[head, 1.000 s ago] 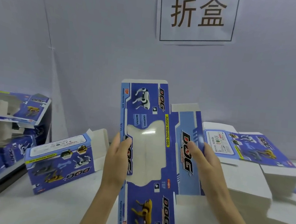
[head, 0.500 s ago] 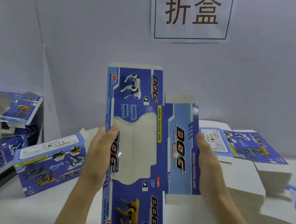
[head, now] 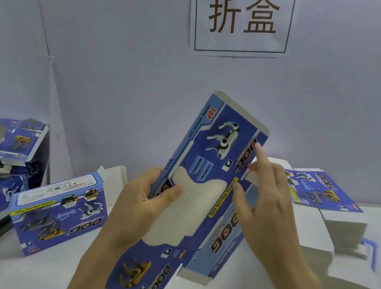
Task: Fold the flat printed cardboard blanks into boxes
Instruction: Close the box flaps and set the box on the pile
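Observation:
I hold a blue printed cardboard blank (head: 209, 160) with dog pictures and a clear window, tilted with its top leaning right. My left hand (head: 146, 201) grips its left edge, thumb resting on the window. My right hand (head: 270, 200) lies against the right side panel, fingers spread, index fingertip pressing near the upper fold line. The right panel bends back behind the front face. A stack of flat blanks (head: 327, 194) lies on the table at the right, printed side up on top.
A folded box (head: 60, 213) lies on its side at the left of the white table (head: 30, 273). More folded boxes (head: 9, 139) are piled at the far left. A paper sign (head: 242, 20) hangs on the grey wall behind.
The blank has tilted clockwise and come closer. Its right panel has swung back along the fold. My right hand has shifted from gripping the right edge to pressing with spread fingers.

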